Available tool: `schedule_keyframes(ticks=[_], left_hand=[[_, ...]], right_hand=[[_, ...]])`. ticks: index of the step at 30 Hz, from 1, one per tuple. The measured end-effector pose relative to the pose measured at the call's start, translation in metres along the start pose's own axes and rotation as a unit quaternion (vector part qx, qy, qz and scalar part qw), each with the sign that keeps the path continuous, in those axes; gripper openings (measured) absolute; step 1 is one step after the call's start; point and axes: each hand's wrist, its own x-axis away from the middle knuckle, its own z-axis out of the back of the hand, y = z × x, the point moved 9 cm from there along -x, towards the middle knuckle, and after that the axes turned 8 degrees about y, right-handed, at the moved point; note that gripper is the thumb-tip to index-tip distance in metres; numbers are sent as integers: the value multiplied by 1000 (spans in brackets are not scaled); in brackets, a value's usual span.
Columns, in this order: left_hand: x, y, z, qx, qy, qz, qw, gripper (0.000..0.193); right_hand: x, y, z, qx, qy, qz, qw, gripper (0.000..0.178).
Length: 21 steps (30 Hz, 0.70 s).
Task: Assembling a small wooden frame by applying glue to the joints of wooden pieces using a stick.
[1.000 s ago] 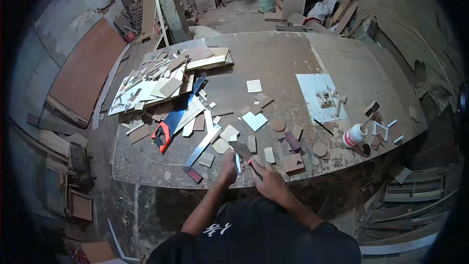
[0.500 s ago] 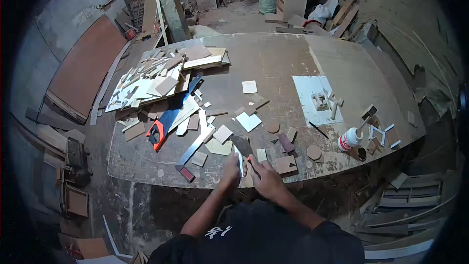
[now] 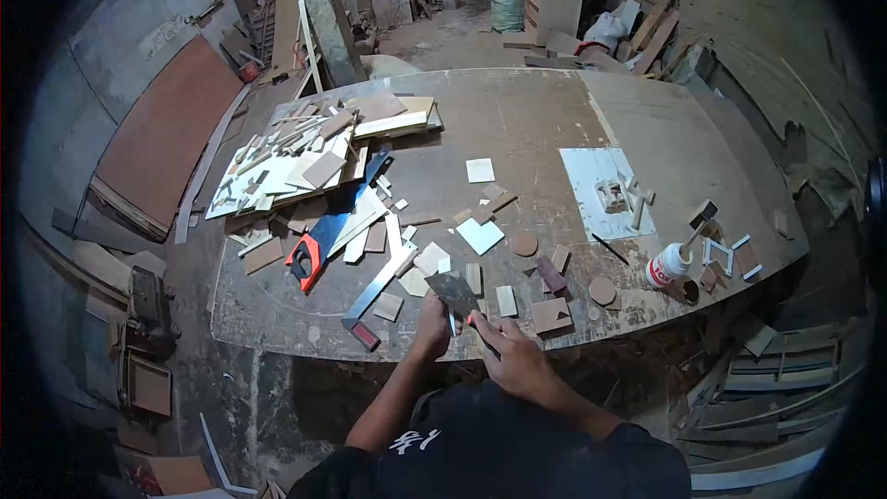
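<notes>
My left hand is closed around a narrow white strip, at the near edge of the workbench. Beside it, my right hand grips a hand tool with a broad dark blade; a bit of red shows at its handle. The blade slants up and left, just above the white strip; whether they touch I cannot tell. Small wood blocks lie just beyond my hands. To the left rest a metal try square and a handsaw with an orange-and-black handle and blue blade.
A heap of boards and offcuts covers the bench's far left. On the right are a white board with small wooden pieces, a pencil, a white glue bottle with a brush, and wooden discs. A post stands behind.
The dark blade has turned to show more of its flat face, and my right hand has shifted slightly right and down. The whole view has moved a little.
</notes>
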Motion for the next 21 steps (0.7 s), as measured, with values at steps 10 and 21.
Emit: schedule_keyframes(ticks=[10,21], left_hand=[[-5,-5,17,-91,-34,-37,995,22],[-21,25,3,174,-130,-46,975,61]], right_hand=[[5,-20,2,-36,22,41,998,54],[12,-21,16,-74,11,64,995,53]])
